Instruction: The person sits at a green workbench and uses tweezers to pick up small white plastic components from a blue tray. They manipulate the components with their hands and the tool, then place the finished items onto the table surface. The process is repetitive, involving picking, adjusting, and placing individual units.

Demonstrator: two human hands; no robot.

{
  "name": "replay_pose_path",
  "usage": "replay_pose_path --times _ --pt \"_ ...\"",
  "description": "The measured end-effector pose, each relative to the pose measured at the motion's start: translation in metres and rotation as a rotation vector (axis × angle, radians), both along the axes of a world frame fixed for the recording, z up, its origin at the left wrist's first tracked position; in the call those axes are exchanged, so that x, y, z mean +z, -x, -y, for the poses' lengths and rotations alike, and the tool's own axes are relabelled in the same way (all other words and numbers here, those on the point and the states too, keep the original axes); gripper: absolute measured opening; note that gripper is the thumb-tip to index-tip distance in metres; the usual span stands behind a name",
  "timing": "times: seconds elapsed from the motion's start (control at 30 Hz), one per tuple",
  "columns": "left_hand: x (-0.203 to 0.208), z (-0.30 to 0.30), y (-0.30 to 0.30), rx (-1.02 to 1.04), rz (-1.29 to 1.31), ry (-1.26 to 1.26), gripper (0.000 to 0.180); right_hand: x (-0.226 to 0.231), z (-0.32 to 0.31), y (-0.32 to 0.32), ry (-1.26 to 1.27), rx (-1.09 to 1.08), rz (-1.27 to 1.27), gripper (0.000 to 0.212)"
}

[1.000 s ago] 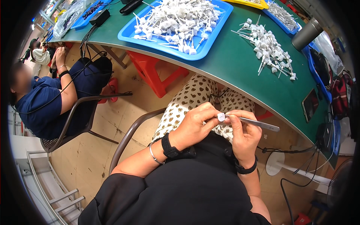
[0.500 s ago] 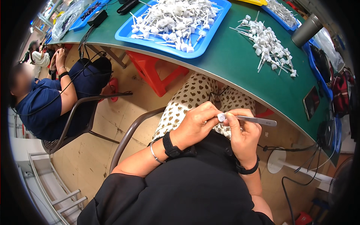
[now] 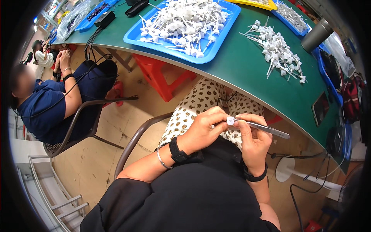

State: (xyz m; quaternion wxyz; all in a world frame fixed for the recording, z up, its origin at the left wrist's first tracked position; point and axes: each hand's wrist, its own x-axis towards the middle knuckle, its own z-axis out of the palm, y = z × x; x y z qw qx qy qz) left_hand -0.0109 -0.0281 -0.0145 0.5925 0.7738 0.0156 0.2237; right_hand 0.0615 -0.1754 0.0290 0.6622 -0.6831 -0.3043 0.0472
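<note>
Above my lap, my left hand (image 3: 206, 125) pinches a small white plastic part (image 3: 230, 120) with a round face turned up. My right hand (image 3: 255, 137) is closed round metal tweezers (image 3: 268, 130), whose tips reach the white part. The blunt end of the tweezers sticks out to the right. Fingers hide the rest of the small part. Ahead on the green table (image 3: 232, 63) is a blue tray (image 3: 210, 58) heaped with similar white parts with thin stems. A loose pile of such parts (image 3: 278, 52) lies right of the tray.
A metal flask (image 3: 317, 34) and a phone (image 3: 320, 107) are on the table's right side. A red stool (image 3: 160, 83) stands under the table. At left a person in dark blue (image 3: 50, 100) sits on a chair. Cables (image 3: 297, 189) hang at lower right.
The tweezers have tilted, their blunt end moving slightly right and down. Both hands stay together at the white part. The whole view has shifted slightly.
</note>
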Motion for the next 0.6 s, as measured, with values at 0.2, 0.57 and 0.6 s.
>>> replay_pose_path --times 0.2,0.57,0.6 --pt "0.0040 -0.0012 -0.0001 0.018 0.018 -0.071 0.013 -0.0028 0.0004 -0.0005 0.037 0.010 0.033 0.009" --pt "0.0009 -0.0007 0.0001 0.035 0.020 -0.072 0.014 -0.0070 -0.0015 -0.0018 0.023 0.012 0.070 0.008" --pt "0.0016 -0.0007 0.0001 0.036 0.018 -0.078 0.014 -0.0075 -0.0016 -0.0022 0.009 0.012 0.066 0.008"
